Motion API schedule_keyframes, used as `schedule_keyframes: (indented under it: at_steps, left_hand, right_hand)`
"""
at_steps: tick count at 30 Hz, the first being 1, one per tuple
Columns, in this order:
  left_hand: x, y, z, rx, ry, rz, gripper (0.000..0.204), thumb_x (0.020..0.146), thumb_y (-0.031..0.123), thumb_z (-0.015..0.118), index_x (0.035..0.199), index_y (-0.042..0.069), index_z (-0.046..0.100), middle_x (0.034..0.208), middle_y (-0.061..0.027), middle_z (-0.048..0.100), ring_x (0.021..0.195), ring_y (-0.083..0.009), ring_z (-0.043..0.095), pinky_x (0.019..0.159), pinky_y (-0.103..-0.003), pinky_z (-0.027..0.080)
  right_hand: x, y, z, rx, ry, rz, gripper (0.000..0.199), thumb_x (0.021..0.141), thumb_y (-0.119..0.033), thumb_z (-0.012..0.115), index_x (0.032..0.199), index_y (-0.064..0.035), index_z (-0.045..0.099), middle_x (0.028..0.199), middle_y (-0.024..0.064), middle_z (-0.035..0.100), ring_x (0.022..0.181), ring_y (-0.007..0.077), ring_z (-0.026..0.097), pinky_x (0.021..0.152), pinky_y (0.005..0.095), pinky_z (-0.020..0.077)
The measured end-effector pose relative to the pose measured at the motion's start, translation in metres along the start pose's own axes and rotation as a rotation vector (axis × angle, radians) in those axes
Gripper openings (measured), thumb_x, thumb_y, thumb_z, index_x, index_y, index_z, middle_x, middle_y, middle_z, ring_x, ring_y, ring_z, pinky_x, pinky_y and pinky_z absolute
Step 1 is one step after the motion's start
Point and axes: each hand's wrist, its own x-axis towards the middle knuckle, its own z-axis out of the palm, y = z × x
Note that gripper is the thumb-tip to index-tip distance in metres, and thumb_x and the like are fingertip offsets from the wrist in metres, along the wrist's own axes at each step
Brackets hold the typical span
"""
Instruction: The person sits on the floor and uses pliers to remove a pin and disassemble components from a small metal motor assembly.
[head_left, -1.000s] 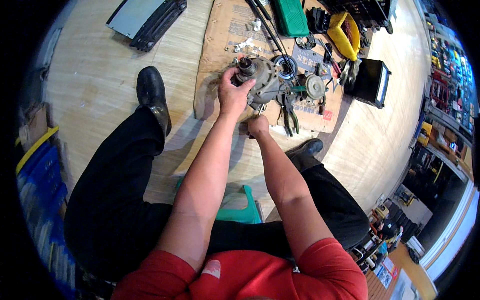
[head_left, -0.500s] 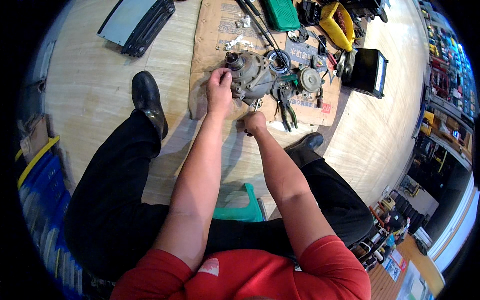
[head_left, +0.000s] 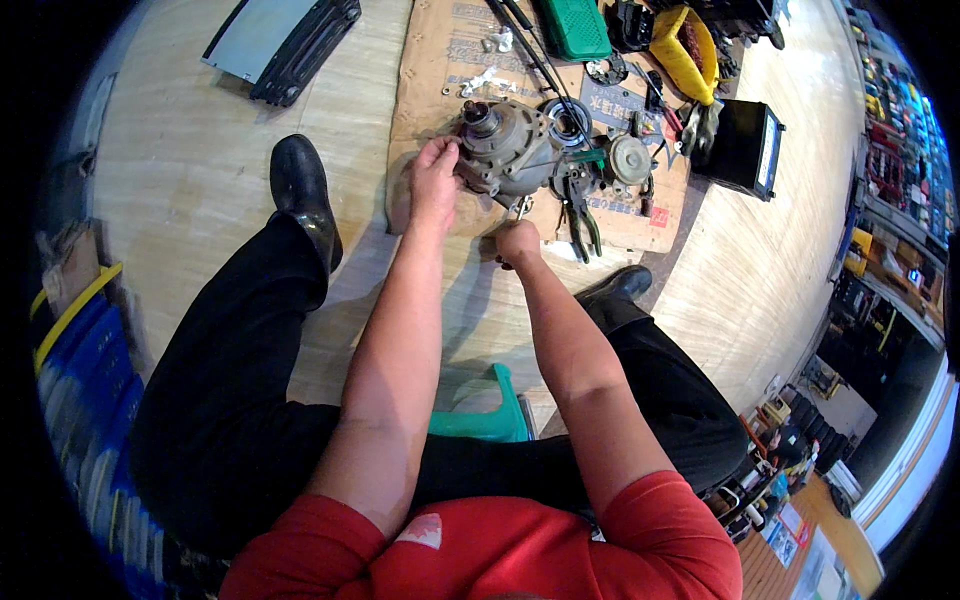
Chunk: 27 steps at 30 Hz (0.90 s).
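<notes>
A grey metal gear housing with a splined shaft stub on top rests on a flattened cardboard sheet. My left hand grips its left edge, thumb and fingers pressed against the metal. Just below the housing, my right hand is closed round a short shiny tool, seemingly a wrench, whose upper end meets the housing's lower side. Most of that tool is hidden in my fist. Dark-handled pliers lie to the right of it, beside a round metal part.
Behind the housing lie a dark ring, a green plastic case and a yellow container. A black battery-like box stands at right, a grey-black panel at far left. A green stool shows beneath me.
The whole view has shifted slightly, so the housing and floor things appear a little farther right. Both hands keep their holds; the right hand's turn is barely noticeable.
</notes>
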Motion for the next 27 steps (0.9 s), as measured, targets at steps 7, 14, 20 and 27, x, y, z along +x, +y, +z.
schedule_keyframes:
  at_steps: [7, 14, 20, 27]
  left_hand:
    - [-0.009, 0.003, 0.009, -0.088, -0.005, -0.057, 0.015, 0.099, 0.020, 0.057, 0.112, 0.015, 0.062, 0.109, 0.0027, 0.064, 0.098, -0.0123, 0.057, 0.077, -0.033, 0.045]
    - [-0.001, 0.003, 0.001, -0.053, -0.053, -0.059, 0.025, 0.100, 0.020, 0.054, 0.124, 0.017, 0.059, 0.121, 0.0039, 0.063, 0.108, -0.0132, 0.056, 0.083, -0.037, 0.043]
    - [-0.007, 0.025, 0.012, 0.094, -0.118, -0.052, 0.047, 0.101, 0.019, 0.053, 0.147, 0.015, 0.045, 0.148, -0.0021, 0.048, 0.135, -0.0185, 0.043, 0.109, -0.042, 0.033]
    - [0.000, 0.010, 0.012, 0.148, -0.176, 0.133, 0.066, 0.094, 0.011, 0.061, 0.150, -0.004, 0.030, 0.146, -0.0173, 0.047, 0.133, -0.0238, 0.046, 0.112, -0.033, 0.034]
  right_hand:
    - [-0.003, 0.000, -0.003, 0.011, 0.005, -0.042, 0.021, 0.086, -0.012, 0.059, 0.079, 0.0045, 0.070, 0.067, 0.0203, 0.068, 0.051, 0.0315, 0.067, 0.046, 0.0418, 0.0561]
    - [-0.004, -0.003, -0.008, 0.020, -0.112, -0.017, 0.023, 0.088, -0.015, 0.061, 0.082, 0.0051, 0.069, 0.067, 0.0189, 0.067, 0.050, 0.0295, 0.066, 0.044, 0.0411, 0.0544]
    - [-0.013, -0.011, -0.017, 0.034, -0.082, -0.018, 0.022, 0.090, -0.014, 0.059, 0.085, 0.0056, 0.068, 0.064, 0.0189, 0.065, 0.049, 0.0287, 0.065, 0.043, 0.0396, 0.0528]
    - [-0.022, -0.019, -0.013, 0.052, -0.090, -0.056, 0.023, 0.088, -0.014, 0.060, 0.081, 0.0065, 0.067, 0.063, 0.0189, 0.065, 0.048, 0.0288, 0.064, 0.042, 0.0404, 0.0508]
